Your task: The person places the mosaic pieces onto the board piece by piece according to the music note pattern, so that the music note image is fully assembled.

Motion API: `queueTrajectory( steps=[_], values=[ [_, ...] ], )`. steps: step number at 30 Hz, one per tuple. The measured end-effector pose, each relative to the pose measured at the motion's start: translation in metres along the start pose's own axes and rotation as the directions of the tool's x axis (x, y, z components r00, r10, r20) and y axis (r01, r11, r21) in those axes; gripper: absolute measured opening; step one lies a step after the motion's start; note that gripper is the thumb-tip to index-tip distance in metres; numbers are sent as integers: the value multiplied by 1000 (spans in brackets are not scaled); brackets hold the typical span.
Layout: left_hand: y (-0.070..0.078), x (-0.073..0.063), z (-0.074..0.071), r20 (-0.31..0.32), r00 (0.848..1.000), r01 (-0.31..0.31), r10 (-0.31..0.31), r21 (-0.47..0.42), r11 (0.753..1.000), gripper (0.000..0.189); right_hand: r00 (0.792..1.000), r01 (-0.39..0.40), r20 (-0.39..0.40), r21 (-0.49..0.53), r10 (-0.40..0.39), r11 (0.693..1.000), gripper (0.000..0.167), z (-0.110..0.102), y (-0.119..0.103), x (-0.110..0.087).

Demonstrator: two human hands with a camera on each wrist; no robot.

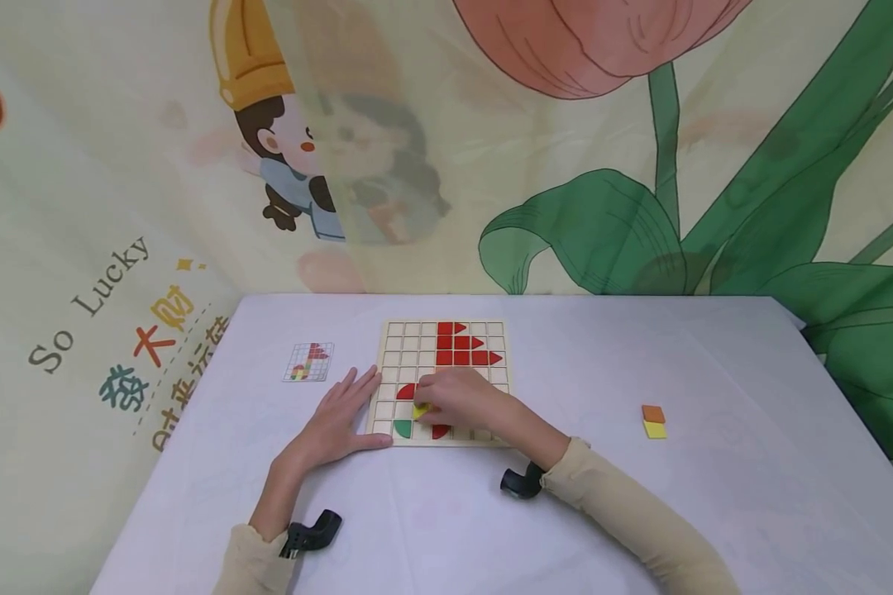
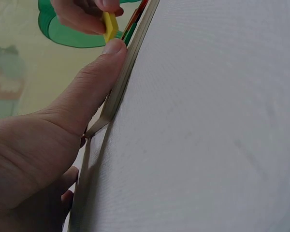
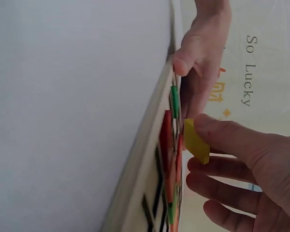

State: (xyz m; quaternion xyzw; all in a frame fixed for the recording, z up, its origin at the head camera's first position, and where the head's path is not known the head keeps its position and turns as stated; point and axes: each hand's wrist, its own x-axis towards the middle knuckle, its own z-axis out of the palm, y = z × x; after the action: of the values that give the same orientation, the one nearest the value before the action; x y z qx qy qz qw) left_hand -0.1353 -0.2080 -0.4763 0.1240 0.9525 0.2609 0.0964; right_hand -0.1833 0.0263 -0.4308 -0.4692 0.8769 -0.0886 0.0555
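A wooden grid board (image 1: 394, 357) lies on the table. My left hand (image 1: 332, 423) rests along its left side with fingers spread, the thumb at the near-left corner. Over the board's lower part, my right hand (image 1: 467, 398) pinches a yellow square tile (image 3: 197, 141) between thumb and fingers; the tile is tilted and stands off the board in the right wrist view. Red pieces (image 1: 465, 357) form three stepped rows at the upper right of the grid. Lower down are a red rounded piece (image 1: 405, 392), a green rounded piece (image 1: 403, 429) and another red piece (image 1: 441, 431). The right hand hides some cells.
A small pattern card (image 1: 308, 363) lies left of the board. To the right, an orange tile (image 1: 652, 413) lies against a yellow tile (image 1: 656, 430). A printed cloth (image 1: 402, 273) hangs behind the white-covered table (image 1: 565, 347).
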Motion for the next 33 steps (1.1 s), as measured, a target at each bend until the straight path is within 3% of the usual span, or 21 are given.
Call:
queueTrajectory(
  steps=[5,10,17,25,33],
  values=[
    [1,1,0,0,1000,-1,1,5,1000,101,999,-47,7,6,47,999,10,5,-2,0],
    [1,0,0,6,1000,3,-3,9,1000,101,999,-44,-18,45,45,998,7,11,-4,1],
    [0,-2,-2,-1,1000,4,-4,18,1000,102,998,-53,-15,80,54,995,16,10,-9,3],
    [-1,-1,-5,-9,1000,-5,5,20,1000,101,997,-74,-4,98,74,992,13,10,-8,3],
    [0,0,-2,3,1000,-4,4,5,1000,101,998,-60,7,132,59,989,24,7,1,-23]
  ],
)
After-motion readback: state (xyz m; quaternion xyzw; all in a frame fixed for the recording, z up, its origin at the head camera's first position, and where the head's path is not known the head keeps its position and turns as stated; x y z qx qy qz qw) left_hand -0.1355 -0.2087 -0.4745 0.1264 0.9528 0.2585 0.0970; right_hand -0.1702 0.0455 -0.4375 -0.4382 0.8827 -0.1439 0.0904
